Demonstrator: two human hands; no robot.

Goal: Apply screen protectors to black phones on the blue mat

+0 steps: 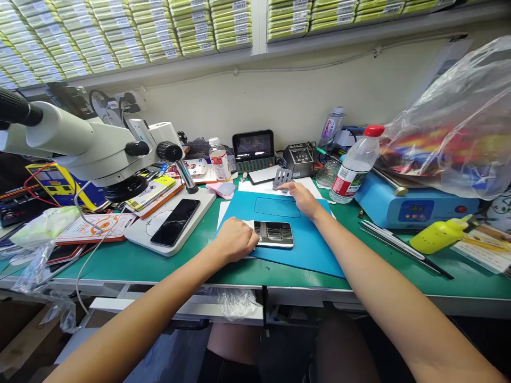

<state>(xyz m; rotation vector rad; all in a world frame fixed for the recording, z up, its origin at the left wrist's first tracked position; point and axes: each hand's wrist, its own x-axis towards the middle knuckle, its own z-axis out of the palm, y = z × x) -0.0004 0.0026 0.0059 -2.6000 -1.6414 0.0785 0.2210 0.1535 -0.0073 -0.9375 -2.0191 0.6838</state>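
Observation:
On the blue mat (311,250), a phone (275,235) lies flat, its dark face streaked with pale reflections. My left hand (236,240) is closed in a fist over the phone's left end; what its fingers hold, if anything, is hidden. A bit of white shows just beyond the knuckles. My right hand (304,199) is above the mat's far right part, fingers stretched out to the left and holding nothing that I can see. Just past those fingertips stands a grey slotted metal piece (282,178). A rounded rectangle is outlined on the mat between the hands.
At left, a microscope (91,143) rises over a white base with a dark phone (175,222) on it. Rightward stand a red-capped bottle (353,167), a blue machine (415,207), tweezers (393,242) and a yellow squeeze bottle (437,235). A small screen (253,146) is behind.

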